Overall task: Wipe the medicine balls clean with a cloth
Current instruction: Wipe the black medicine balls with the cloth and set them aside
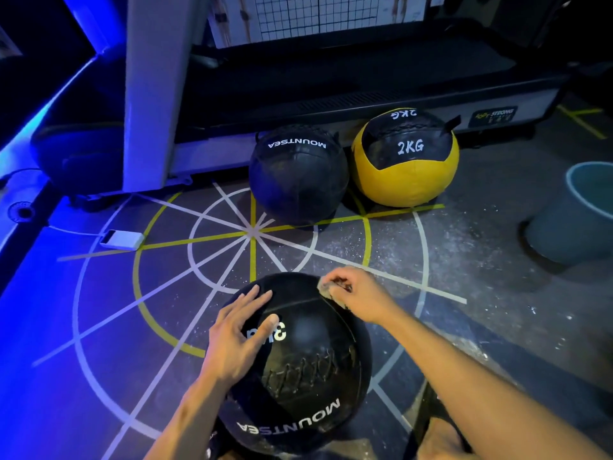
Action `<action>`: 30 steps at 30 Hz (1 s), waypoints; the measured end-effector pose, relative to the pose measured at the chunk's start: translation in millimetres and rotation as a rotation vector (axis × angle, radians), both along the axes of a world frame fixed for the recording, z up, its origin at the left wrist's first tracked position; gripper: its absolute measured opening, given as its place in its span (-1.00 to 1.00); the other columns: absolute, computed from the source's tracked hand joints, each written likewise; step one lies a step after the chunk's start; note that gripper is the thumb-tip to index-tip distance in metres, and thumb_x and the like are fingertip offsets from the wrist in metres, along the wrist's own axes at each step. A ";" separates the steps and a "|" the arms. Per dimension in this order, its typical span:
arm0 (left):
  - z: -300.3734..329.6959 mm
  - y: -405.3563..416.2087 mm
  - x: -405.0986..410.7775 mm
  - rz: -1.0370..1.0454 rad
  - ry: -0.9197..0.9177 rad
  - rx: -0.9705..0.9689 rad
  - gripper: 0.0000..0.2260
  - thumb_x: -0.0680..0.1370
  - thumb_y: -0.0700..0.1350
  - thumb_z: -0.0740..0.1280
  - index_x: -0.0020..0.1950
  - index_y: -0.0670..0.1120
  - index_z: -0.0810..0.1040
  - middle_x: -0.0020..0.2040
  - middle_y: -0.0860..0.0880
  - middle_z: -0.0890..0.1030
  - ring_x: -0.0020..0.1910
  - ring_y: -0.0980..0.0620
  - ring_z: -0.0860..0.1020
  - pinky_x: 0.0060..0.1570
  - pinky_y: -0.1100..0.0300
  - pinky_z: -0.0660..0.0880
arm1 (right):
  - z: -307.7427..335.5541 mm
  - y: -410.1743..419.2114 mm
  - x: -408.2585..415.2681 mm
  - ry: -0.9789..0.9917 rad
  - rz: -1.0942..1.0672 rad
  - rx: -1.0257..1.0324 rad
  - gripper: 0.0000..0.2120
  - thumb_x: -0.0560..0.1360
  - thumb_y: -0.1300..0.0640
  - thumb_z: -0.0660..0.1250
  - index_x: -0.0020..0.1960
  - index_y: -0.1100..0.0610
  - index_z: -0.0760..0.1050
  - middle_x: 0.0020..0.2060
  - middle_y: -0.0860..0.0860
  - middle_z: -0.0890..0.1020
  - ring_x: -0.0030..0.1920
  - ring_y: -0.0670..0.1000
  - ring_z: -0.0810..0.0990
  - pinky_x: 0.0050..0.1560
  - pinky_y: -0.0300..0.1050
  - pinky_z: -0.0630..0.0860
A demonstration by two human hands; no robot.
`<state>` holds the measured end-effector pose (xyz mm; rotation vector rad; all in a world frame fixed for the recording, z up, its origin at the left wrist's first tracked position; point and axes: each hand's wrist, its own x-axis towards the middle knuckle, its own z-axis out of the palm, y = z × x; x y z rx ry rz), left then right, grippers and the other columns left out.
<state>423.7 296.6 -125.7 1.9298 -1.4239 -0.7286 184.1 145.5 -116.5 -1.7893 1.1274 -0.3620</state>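
Leather-look panels and a laced seam mark the big black medicine ball [298, 363], which sits on the dark gym floor [464, 260] directly in front of the person, over the painted white and yellow lines. Its skin looks smooth and slightly glossy, so it is probably a little slippery, and the "3" printed on it suggests a dense, heavy thing that stays put yet can roll if pushed off-centre. The shell seems soft and padded rather than rigid, so firm rubbing should not harm it.

The left hand [240, 330] lies flat on the ball's upper left face, fingers spread and straight, steadying it without gripping. The right hand [355, 295] is clenched around a small crumpled pale cloth [326, 290], pressing it against the ball's far upper edge beside a seam.

A sensible hold is just this: palm flat on one side, cloth worked over the opposite side, then rolling the ball to reach the underside.

Well beyond it, touching each other, rest a second black medicine ball [298, 174] and a yellow-and-black 2KG medicine ball [406, 161].
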 end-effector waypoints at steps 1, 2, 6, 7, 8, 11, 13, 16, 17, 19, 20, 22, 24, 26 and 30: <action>0.6 -0.4 0.4 0.004 -0.002 0.001 -0.50 0.46 0.51 0.20 0.38 0.47 0.41 0.49 0.44 0.27 0.56 0.19 0.20 0.54 -0.03 0.17 | -3.1 0.6 6.8 0.020 -0.002 -0.041 -0.84 0.62 0.14 0.34 0.10 -0.07 0.64 0.07 -0.07 0.64 0.05 -0.06 0.61 0.16 -0.03 0.57; 1.2 -1.4 2.1 0.011 -0.005 0.001 -0.51 0.45 0.51 0.20 0.37 0.48 0.40 0.49 0.42 0.28 0.56 0.18 0.20 0.55 -0.05 0.17 | -5.0 2.2 9.0 0.024 -0.003 -0.051 -0.82 0.62 0.14 0.33 0.11 -0.12 0.62 0.11 -0.11 0.62 0.10 -0.10 0.58 0.18 -0.08 0.52; 3.1 -8.7 8.2 0.022 -0.014 -0.004 -0.53 0.45 0.51 0.19 0.34 0.50 0.39 0.48 0.35 0.33 0.55 0.14 0.24 0.53 -0.08 0.21 | -7.6 33.4 -16.0 -0.038 -0.036 -0.002 -0.76 0.61 0.14 0.34 0.03 -0.24 0.57 0.09 -0.15 0.60 0.07 -0.19 0.58 0.10 -0.23 0.50; 3.2 -11.7 8.3 0.023 -0.009 -0.008 -0.53 0.45 0.50 0.18 0.34 0.49 0.39 0.48 0.35 0.33 0.55 0.14 0.25 0.53 -0.09 0.22 | -8.5 46.4 -25.7 -0.073 -0.065 0.007 -0.75 0.62 0.15 0.34 0.02 -0.23 0.57 0.07 -0.13 0.61 0.01 -0.20 0.60 0.05 -0.26 0.50; 2.8 -15.7 9.6 0.021 -0.004 -0.013 -0.53 0.45 0.50 0.18 0.35 0.48 0.40 0.48 0.34 0.34 0.55 0.13 0.25 0.54 -0.12 0.22 | -10.7 59.7 -34.5 -0.105 -0.097 0.025 -0.76 0.63 0.17 0.33 0.03 -0.20 0.57 0.02 -0.10 0.63 -0.05 -0.20 0.61 -0.01 -0.31 0.50; 1.4 -29.8 14.6 -0.003 0.001 0.005 -0.51 0.46 0.50 0.17 0.37 0.45 0.41 0.49 0.31 0.35 0.54 0.12 0.28 0.52 -0.17 0.24 | -25.9 97.4 -55.0 -0.175 -0.163 0.086 -0.81 0.65 0.17 0.30 0.06 -0.12 0.58 -0.13 -0.01 0.65 -0.18 -0.07 0.61 -0.15 -0.21 0.52; 0.8 -35.8 17.7 -0.015 -0.003 0.014 -0.52 0.46 0.52 0.16 0.36 0.47 0.41 0.49 0.31 0.35 0.54 0.11 0.29 0.52 -0.17 0.24 | -37.6 115.8 -59.5 -0.191 -0.185 0.070 -0.84 0.65 0.17 0.30 0.05 -0.10 0.55 -0.15 -0.02 0.62 -0.16 -0.01 0.59 -0.12 -0.09 0.53; -0.3 -37.8 18.3 -0.022 -0.005 0.009 -0.53 0.47 0.51 0.15 0.35 0.48 0.40 0.49 0.31 0.35 0.52 0.13 0.28 0.51 -0.13 0.21 | -52.1 124.1 -53.4 -0.177 -0.253 0.030 -0.86 0.64 0.16 0.30 0.07 -0.08 0.54 -0.14 -0.07 0.59 -0.16 -0.07 0.56 -0.09 -0.07 0.51; -0.6 -37.5 18.5 -0.018 -0.004 0.009 -0.53 0.46 0.50 0.15 0.35 0.47 0.40 0.48 0.32 0.35 0.51 0.14 0.27 0.50 -0.10 0.20 | -52.1 121.5 -49.8 -0.158 -0.282 0.027 -0.84 0.64 0.15 0.30 0.07 -0.11 0.55 -0.11 -0.09 0.60 -0.13 -0.08 0.57 -0.07 -0.11 0.52; -1.5 -36.5 20.7 -0.005 0.003 0.012 -0.53 0.46 0.49 0.15 0.36 0.46 0.40 0.48 0.32 0.35 0.50 0.17 0.26 0.46 -0.01 0.17 | -47.5 109.1 -43.2 -0.139 -0.314 0.025 -0.79 0.64 0.14 0.31 0.08 -0.19 0.55 -0.06 -0.14 0.63 -0.08 -0.12 0.61 -0.04 -0.21 0.55; -1.7 -35.4 22.8 0.011 0.008 0.011 -0.52 0.47 0.48 0.15 0.37 0.45 0.40 0.49 0.32 0.35 0.50 0.18 0.25 0.44 0.03 0.17 | -42.2 98.6 -38.7 -0.143 -0.313 0.021 -0.77 0.64 0.16 0.31 0.07 -0.19 0.56 -0.09 -0.16 0.63 -0.09 -0.15 0.61 -0.06 -0.28 0.53; -2.4 -31.8 25.7 0.034 0.015 0.010 -0.50 0.47 0.47 0.16 0.39 0.42 0.41 0.48 0.34 0.36 0.49 0.20 0.26 0.42 0.06 0.17 | -33.7 68.8 -28.3 -0.159 -0.308 0.015 -0.77 0.64 0.24 0.30 0.03 -0.10 0.57 -0.14 -0.20 0.61 -0.12 -0.21 0.59 -0.10 -0.40 0.47; -2.8 -25.7 25.6 0.043 0.025 0.008 -0.49 0.46 0.46 0.17 0.39 0.40 0.43 0.45 0.41 0.35 0.47 0.24 0.25 0.41 0.07 0.16 | -34.5 30.0 -13.6 -0.128 -0.274 0.014 -0.81 0.64 0.23 0.29 0.01 -0.04 0.56 -0.14 -0.21 0.61 -0.10 -0.25 0.58 -0.09 -0.40 0.45; -2.6 -20.7 23.2 0.044 0.039 0.003 -0.50 0.47 0.44 0.19 0.38 0.38 0.45 0.44 0.41 0.35 0.47 0.26 0.25 0.42 0.07 0.16 | -45.8 -8.0 0.5 -0.050 -0.224 0.038 -0.83 0.63 0.20 0.30 0.03 -0.06 0.57 -0.07 -0.19 0.63 -0.04 -0.22 0.59 -0.02 -0.26 0.48; -1.9 -23.6 26.5 0.077 0.028 -0.007 -0.49 0.49 0.42 0.19 0.40 0.34 0.48 0.47 0.31 0.42 0.49 0.20 0.28 0.42 0.09 0.18 | -58.3 -40.3 10.4 -0.010 -0.165 0.110 -0.82 0.63 0.24 0.31 0.04 -0.04 0.56 0.02 -0.12 0.64 0.01 -0.13 0.58 0.04 -0.18 0.44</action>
